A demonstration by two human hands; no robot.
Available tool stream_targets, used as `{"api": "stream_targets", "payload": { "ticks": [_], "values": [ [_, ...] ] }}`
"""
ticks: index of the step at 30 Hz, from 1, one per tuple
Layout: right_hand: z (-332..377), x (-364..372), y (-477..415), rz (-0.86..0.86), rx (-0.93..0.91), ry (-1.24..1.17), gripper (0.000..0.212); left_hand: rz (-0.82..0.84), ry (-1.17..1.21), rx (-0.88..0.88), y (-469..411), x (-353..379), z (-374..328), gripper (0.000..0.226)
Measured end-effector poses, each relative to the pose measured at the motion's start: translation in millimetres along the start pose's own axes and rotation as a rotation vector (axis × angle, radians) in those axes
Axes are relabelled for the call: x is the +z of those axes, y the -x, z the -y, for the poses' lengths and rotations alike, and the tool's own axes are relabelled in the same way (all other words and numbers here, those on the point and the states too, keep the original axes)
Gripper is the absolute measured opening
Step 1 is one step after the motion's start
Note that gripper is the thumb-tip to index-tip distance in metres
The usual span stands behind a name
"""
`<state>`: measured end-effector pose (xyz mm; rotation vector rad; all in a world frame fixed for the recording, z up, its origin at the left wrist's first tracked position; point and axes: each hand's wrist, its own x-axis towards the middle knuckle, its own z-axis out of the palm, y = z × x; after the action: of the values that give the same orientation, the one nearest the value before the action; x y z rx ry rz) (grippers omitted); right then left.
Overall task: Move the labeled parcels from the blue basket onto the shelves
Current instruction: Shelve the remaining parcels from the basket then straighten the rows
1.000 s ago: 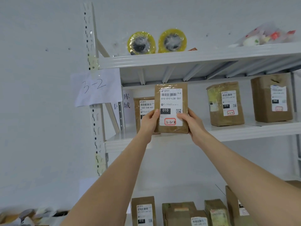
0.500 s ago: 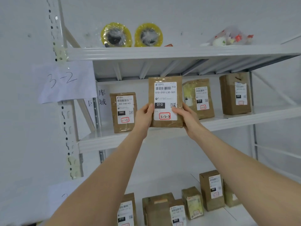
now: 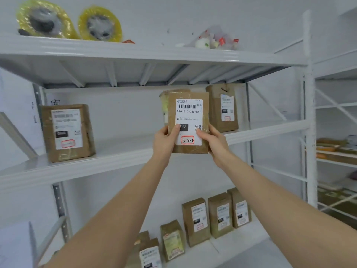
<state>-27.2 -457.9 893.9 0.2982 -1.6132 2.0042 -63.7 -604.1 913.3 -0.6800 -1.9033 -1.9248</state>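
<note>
A flat brown parcel with a white label reading 010-010-L30-551 and a red-circled mark 3-2-8 is held upright in front of the middle shelf. My left hand grips its lower left edge, thumb on the label. Its lower right edge sits in the grip of my right hand. The parcel hides most of a yellowish parcel standing behind it. The blue basket is out of sight.
On the middle shelf a brown parcel stands at left and another at right. Two yellow tape rolls and a plastic bag lie on the top shelf. Several parcels stand on the lower shelf. A second rack is at right.
The view has swung right and closer to the rack. Both hands carried the parcel rightward along the middle shelf, from beside the left parcel to in front of the yellowish one.
</note>
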Motion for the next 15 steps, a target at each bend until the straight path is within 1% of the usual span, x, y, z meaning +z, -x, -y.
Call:
{"api": "stream_targets", "payload": {
  "ticks": [3, 6, 10, 15],
  "values": [
    [5.7, -54.7, -13.3, -0.025, 0.013, -0.004, 0.049, -0.019, -0.015, 0.008, -3.0, 57.7, 5.3, 0.023],
    [15.3, -106.5, -29.5, -0.036, 0.018, 0.019, 0.049, -0.038, -0.046, 0.026, -9.3, 113.3, 7.9, 0.015],
    [30.1, -160.7, -51.6, -0.035, 0.004, 0.036, 0.045, -0.055, -0.066, 0.046, -19.8, 173.9, 4.3, 0.024],
    [41.2, -209.6, -84.5, -0.078, -0.05, 0.061, 0.043, -0.014, -0.045, 0.083, -47.3, 233.4, 1.8, 0.025]
  ]
}}
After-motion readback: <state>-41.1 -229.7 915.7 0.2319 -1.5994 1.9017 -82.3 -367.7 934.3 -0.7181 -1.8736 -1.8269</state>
